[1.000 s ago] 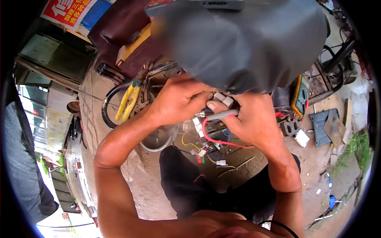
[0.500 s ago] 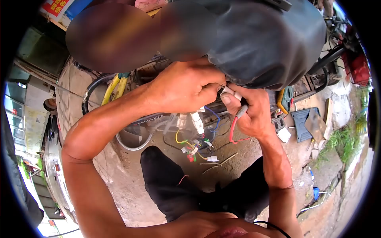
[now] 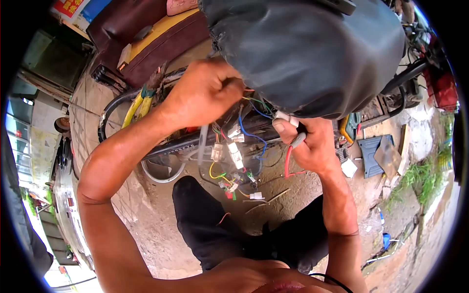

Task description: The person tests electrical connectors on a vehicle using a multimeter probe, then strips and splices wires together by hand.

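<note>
Thumb and finger of the right hand [image 3: 312, 141] squeeze a white plug [image 3: 287, 118] by the big black cover [image 3: 312, 58], and a red wire's gray end [image 3: 298, 140] is tucked in too. Left hand [image 3: 205, 93] is curled beside an orange wire [image 3: 249, 90]; I cannot tell if it pinches it. Loose plugs [image 3: 235, 155] hang below.

Maroon sofa [image 3: 168, 52] upper left, yellow seat, pink cushion [image 3: 181, 6] on it. Red sign [image 3: 72, 6] in the corner beyond. Ground, right side: dark grey panel [image 3: 370, 158], brown flat piece [image 3: 387, 155] overlapping it, wooden strip [image 3: 404, 144] just beside. Grass [image 3: 422, 163] farther right, blue scrap [image 3: 386, 240] below.
</note>
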`<state>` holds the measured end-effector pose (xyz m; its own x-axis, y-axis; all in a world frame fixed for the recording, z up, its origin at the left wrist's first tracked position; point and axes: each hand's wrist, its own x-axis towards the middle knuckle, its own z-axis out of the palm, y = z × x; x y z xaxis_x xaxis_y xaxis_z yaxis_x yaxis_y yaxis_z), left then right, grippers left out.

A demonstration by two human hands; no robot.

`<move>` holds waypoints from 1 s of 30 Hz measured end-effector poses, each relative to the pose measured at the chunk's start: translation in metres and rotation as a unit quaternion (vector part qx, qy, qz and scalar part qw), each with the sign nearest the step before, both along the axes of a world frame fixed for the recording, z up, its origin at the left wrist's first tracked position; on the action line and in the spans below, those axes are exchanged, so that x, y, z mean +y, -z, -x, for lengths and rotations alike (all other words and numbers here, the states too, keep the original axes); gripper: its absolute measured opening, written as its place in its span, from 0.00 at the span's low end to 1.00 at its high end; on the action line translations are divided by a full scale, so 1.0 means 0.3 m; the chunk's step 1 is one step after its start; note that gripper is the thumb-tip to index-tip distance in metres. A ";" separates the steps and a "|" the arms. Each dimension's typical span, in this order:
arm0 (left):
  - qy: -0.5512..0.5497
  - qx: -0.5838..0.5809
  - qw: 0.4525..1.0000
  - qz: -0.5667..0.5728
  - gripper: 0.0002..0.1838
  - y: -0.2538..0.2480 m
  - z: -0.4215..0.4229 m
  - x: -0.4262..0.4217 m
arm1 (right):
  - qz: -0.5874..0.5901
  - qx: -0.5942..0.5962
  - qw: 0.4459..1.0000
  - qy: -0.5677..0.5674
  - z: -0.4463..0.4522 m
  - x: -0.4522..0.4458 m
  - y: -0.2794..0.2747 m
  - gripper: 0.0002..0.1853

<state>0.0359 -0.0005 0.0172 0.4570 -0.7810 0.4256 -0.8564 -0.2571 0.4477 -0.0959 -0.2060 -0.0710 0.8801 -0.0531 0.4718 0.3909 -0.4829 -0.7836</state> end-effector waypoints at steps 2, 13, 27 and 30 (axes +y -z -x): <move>-0.061 0.091 0.991 -0.075 0.07 -0.034 -0.008 0.013 | -0.032 -0.017 0.999 0.004 0.002 0.018 -0.006 0.11; 0.082 0.307 0.942 -0.113 0.11 -0.045 -0.010 0.017 | -0.058 -0.003 0.998 -0.006 -0.005 0.021 -0.005 0.10; 0.114 0.067 0.988 -0.084 0.09 -0.048 0.027 0.014 | -0.049 -0.004 0.999 0.015 0.001 0.042 -0.038 0.13; 0.097 0.167 0.978 -0.083 0.09 -0.060 0.000 0.021 | -0.042 -0.010 0.999 0.020 0.000 0.044 -0.036 0.13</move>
<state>0.0359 0.0058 0.0353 0.3850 -0.9126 0.1375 -0.7092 -0.1972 0.6768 -0.0958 -0.1927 -0.0601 0.8673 -0.1273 0.4812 0.3886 -0.4309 -0.8144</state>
